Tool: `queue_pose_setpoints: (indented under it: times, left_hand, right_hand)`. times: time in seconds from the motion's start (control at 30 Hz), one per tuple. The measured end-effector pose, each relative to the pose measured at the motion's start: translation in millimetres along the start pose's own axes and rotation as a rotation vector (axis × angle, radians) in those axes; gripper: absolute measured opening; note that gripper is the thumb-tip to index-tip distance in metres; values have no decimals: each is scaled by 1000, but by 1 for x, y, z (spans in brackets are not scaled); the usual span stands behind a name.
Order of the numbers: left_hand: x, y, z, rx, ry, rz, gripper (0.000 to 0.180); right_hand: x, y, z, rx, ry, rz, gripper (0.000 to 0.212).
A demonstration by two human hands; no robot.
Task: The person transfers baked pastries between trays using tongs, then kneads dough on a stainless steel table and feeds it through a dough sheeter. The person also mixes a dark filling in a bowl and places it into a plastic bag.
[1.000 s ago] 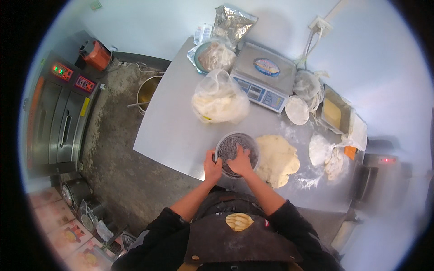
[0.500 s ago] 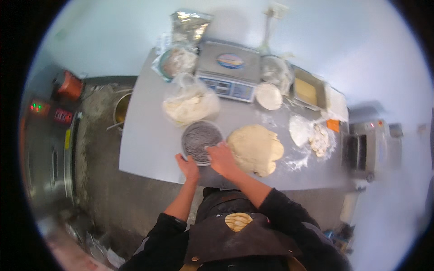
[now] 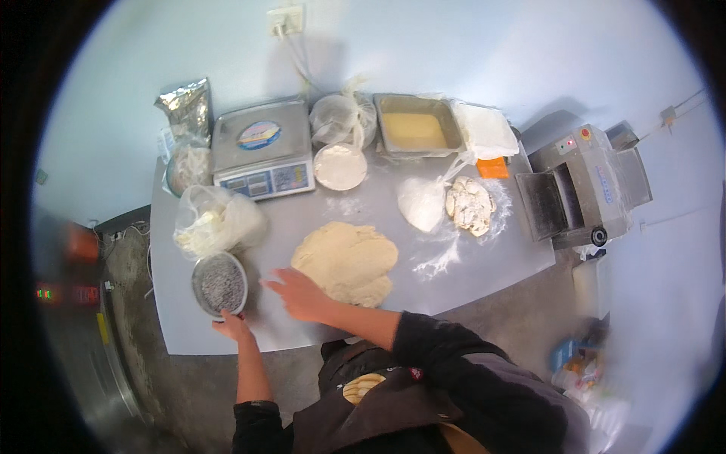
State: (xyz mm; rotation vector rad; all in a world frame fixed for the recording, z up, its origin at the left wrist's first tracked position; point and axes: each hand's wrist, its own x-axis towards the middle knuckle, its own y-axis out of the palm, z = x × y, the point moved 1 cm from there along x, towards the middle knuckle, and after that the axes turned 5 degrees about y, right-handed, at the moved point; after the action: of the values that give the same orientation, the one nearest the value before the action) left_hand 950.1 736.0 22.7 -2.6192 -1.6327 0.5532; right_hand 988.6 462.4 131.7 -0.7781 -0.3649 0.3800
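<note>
While the person's left hand [image 3: 231,326] holds the bowl [image 3: 197,287] of gray crumbs [image 3: 224,284] by its near rim, the right hand [image 3: 300,293] spreads its fingers beside the dough [image 3: 348,259].

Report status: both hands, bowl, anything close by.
Left hand at near rim of the bowl, grey crumbly mix inside. Right hand open, empty, at left edge of the dough. Plastic bag close beyond the bowl.

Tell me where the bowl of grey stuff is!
In the head view, the bowl of grey stuff sits on the table at left, beside the plastic bag, the left hand at its rim.
</note>
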Motion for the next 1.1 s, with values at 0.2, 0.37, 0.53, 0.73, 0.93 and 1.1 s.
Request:
queue_pose_setpoints:
  times: [0.2,0.37,0.53,0.73,0.93,1.1]
  left_hand:
    - [-104,27,-1,146,131,-154,47]
    - [-280,143,14,231,489,423,42]
    - [-407,274,-4,410,677,960,53]
    - [-448,351,-37,408,790,833,73]
    - [-414,392,-77,246,835,817,54]
    - [-384,401,-78,234,640,807,28]
  right_hand:
    - [-143,-194,-235,-91,823,-530,53]
    - [-157,-309,-388,-73,879,-553,78]
    - [-80,-319,-404,39,795,-15,57]
    - [-32,-329,-322,450,508,-31,35]
    - [-10,-342,-307,226,25,-257,28]
    - [6,-338,-305,199,311,-444,31]
